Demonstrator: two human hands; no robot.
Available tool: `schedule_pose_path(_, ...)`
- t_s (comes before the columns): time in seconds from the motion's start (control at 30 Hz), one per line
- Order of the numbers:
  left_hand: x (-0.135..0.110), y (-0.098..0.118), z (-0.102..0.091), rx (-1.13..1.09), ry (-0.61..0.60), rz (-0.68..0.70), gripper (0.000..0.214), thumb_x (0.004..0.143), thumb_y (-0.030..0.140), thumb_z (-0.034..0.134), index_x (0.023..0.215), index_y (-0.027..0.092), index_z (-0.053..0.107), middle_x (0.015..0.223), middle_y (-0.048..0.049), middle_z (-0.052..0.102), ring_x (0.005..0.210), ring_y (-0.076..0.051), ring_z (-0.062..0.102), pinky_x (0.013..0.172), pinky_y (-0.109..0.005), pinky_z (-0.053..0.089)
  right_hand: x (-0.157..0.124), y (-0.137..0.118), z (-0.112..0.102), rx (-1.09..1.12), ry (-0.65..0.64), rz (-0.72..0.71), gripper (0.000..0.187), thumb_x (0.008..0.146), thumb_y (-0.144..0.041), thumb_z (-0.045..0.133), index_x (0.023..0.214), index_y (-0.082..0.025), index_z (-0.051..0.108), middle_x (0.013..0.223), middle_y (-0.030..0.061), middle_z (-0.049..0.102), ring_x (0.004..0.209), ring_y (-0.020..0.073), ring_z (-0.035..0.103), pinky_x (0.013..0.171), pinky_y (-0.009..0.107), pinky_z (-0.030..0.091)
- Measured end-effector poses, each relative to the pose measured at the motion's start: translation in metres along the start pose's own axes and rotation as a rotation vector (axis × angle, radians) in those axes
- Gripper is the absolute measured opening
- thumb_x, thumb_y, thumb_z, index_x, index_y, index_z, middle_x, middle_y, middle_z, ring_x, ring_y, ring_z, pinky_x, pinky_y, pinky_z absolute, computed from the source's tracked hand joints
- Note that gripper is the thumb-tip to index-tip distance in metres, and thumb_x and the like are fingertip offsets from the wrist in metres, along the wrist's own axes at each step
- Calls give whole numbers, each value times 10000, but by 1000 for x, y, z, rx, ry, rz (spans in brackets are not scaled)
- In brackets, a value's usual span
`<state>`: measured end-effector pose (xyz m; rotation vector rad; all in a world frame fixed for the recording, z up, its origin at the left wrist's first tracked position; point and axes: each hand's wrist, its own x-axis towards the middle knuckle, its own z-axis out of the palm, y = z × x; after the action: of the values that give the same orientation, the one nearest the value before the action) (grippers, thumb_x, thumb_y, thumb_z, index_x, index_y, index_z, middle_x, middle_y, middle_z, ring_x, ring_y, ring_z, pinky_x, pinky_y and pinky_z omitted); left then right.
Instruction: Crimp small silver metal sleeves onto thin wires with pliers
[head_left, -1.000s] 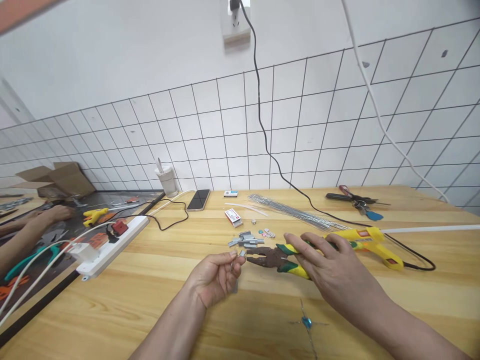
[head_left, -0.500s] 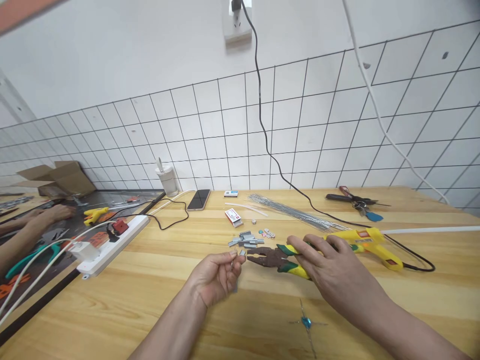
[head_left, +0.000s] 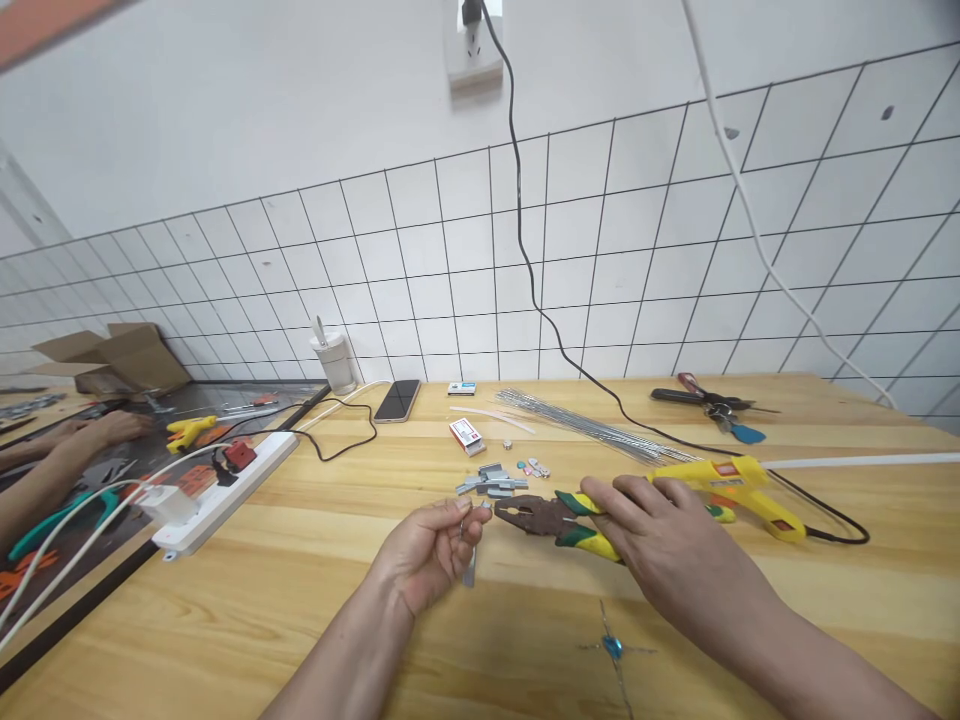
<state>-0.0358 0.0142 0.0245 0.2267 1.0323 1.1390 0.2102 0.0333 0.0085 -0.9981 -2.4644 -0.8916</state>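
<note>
Rust-brown combination pliers [head_left: 540, 514] with yellow-green handles are gripped in my right hand [head_left: 660, 520], jaws pointing left and nearly closed. Just left of the jaw tips, my left hand [head_left: 435, 550] pinches a small metal piece [head_left: 486, 506] between thumb and index finger; most of it is hidden by the fingers. A grey metal strip [head_left: 470, 572] shows below those fingers; whether it is held or lies on the table I cannot tell. Behind both hands lies a pile of staple strips [head_left: 493, 482]. A blue gem on crossed twisted wires [head_left: 613, 648] rests near the right forearm.
A yellow glue gun [head_left: 739, 485] lies right of my right hand. Metal wires [head_left: 592, 425], a small staple box [head_left: 467, 436], a phone [head_left: 398, 400] and keys [head_left: 724, 412] sit farther back. Left are a power strip [head_left: 232, 490] and another person's hand [head_left: 124, 427].
The plier jaws have closed somewhat, their tips still beside my left fingers. The small piece has turned slightly within the pinch, and the grey strip below shows more.
</note>
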Motion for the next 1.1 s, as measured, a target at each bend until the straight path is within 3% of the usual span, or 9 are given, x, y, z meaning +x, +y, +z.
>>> schedule_pose_path(0.2, -1, 0, 0, 313, -146, 427, 162, 668, 170, 699, 608, 115, 559, 661, -101, 715, 521, -86, 600, 448, -138, 397, -4, -1, 3, 208, -22, 91, 372, 612, 17, 454, 820, -225, 646, 1053, 24, 605, 791, 190, 481, 631, 318, 320)
schedule_pose_path(0.3, -7, 3, -1, 448, -219, 595, 183, 688, 224, 689, 618, 134, 547, 676, -87, 718, 562, -104, 603, 499, -173, 410, -4, 2, -5, 394, -105, 124, 496, 549, 38, 427, 886, -255, 645, 1076, 23, 603, 814, 198, 514, 661, 319, 380)
schedule_pose_path(0.43, -17, 6, -2, 562, -331, 703, 174, 739, 231, 643, 640, 156, 522, 703, -72, 717, 602, -121, 605, 557, -217, 420, -3, 9, -30, 713, -282, 103, 583, 601, 34, 401, 1054, -287, 579, 1126, 2, 585, 952, 178, 552, 747, 268, 452)
schedule_pose_path(0.53, -20, 6, -1, 573, -357, 715, 170, 743, 231, 639, 648, 161, 517, 704, -70, 717, 616, -130, 609, 562, -224, 417, -2, 12, -46, 862, -424, 103, 517, 652, 16, 390, 1007, -310, 577, 1121, -55, 593, 951, 124, 582, 758, 182, 464)
schedule_pose_path(0.6, -19, 6, 1, 552, -331, 700, 181, 733, 236, 650, 633, 156, 521, 685, -69, 714, 587, -119, 594, 546, -217, 407, -3, 12, -46, 809, -392, 112, 527, 653, -1, 392, 1048, -305, 563, 1139, -43, 589, 990, 136, 573, 776, 190, 466)
schedule_pose_path(0.7, -18, 6, 3, 465, -267, 657, 205, 702, 248, 677, 618, 152, 517, 650, -66, 708, 535, -98, 563, 516, -201, 387, -7, 11, -36, 585, -223, 127, 581, 611, -26, 400, 1111, -280, 548, 1212, 9, 546, 1060, 202, 530, 811, 295, 461)
schedule_pose_path(0.83, -17, 7, 3, 359, -252, 597, 223, 677, 255, 700, 620, 146, 513, 638, -64, 703, 511, -73, 538, 498, -175, 364, -8, 12, -20, 342, -11, 178, 530, 569, -37, 402, 989, -279, 618, 1219, 31, 538, 1001, 260, 527, 768, 428, 414)
schedule_pose_path(0.97, -15, 6, 1, 321, -268, 574, 216, 679, 249, 701, 632, 145, 518, 642, -57, 700, 502, -61, 528, 490, -163, 353, -4, 7, -18, 280, 91, 168, 437, 581, -32, 415, 875, -252, 652, 1149, 53, 584, 935, 256, 524, 743, 428, 371)
schedule_pose_path(1.1, -15, 5, 2, 326, -266, 571, 212, 679, 251, 701, 628, 144, 525, 639, -57, 698, 501, -63, 530, 486, -163, 353, -2, 0, -18, 293, 102, 163, 396, 586, -34, 427, 835, -246, 650, 1116, 46, 599, 887, 233, 519, 714, 388, 360)
